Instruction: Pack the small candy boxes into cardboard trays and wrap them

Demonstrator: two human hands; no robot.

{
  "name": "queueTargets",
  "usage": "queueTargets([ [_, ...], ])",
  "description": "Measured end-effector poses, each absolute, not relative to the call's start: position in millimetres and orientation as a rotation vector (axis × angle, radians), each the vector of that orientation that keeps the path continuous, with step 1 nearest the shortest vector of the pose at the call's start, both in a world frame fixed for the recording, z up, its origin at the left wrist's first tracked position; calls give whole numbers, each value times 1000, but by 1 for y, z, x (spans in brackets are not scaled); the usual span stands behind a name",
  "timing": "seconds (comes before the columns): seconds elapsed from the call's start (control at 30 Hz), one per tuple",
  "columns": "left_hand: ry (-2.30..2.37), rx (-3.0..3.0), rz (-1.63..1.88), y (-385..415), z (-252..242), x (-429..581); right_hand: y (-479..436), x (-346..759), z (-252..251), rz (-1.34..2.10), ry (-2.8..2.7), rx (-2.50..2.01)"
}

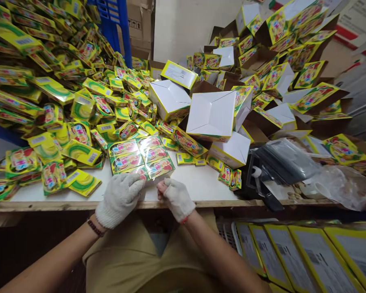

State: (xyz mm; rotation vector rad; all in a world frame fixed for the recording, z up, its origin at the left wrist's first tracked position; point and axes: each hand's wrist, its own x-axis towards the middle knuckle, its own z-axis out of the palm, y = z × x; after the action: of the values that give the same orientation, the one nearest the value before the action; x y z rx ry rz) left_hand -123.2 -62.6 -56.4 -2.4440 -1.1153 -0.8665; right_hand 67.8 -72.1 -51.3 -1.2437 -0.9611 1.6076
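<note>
A flat clear-wrapped bundle of yellow-green candy packets [141, 157] lies on the white table [198, 185] near its front edge. My left hand [119, 198], in a white knit glove, is curled and pinches the bundle's near edge. My right hand [175, 196], in a fingerless white glove, is closed with its bare fingertips pressed together at the same clear wrap edge. Both wrists rest over the wooden table lip.
A huge heap of loose yellow-green packets [55, 93] fills the left. Open white and yellow cartons [212, 115] pile up at the back and right. A black tape dispenser [262, 179] and clear plastic bags [338, 183] sit on the right. Filled boxes [308, 256] stand below.
</note>
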Motion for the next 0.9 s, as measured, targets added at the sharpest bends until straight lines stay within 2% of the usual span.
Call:
queueTargets([
  [0.2, -1173, -2404, -912, -62, -56, -120, -65, 42, -61, 1523, -1020, -1362],
  [0.4, -1158, -2443, -602, -65, -52, -120, -65, 41, -62, 1430, -1132, -1476],
  [0.57, -1290, -2452, -645, -65, -43, -111, -60, 48, -68, 1082, -1532, -1703],
  [0.67, -1344, -2393, -605, -63, -42, -102, -63, 68, -65, 1080, -1702, -1715],
  [0.8, -1427, -2304, -490, -63, -44, -89, -62, 104, -50, 1007, -1607, -1668],
  [0.9, -1444, -2354, -560, -68, -43, -94, -40, 120, -43, 881, -1519, -1635],
])
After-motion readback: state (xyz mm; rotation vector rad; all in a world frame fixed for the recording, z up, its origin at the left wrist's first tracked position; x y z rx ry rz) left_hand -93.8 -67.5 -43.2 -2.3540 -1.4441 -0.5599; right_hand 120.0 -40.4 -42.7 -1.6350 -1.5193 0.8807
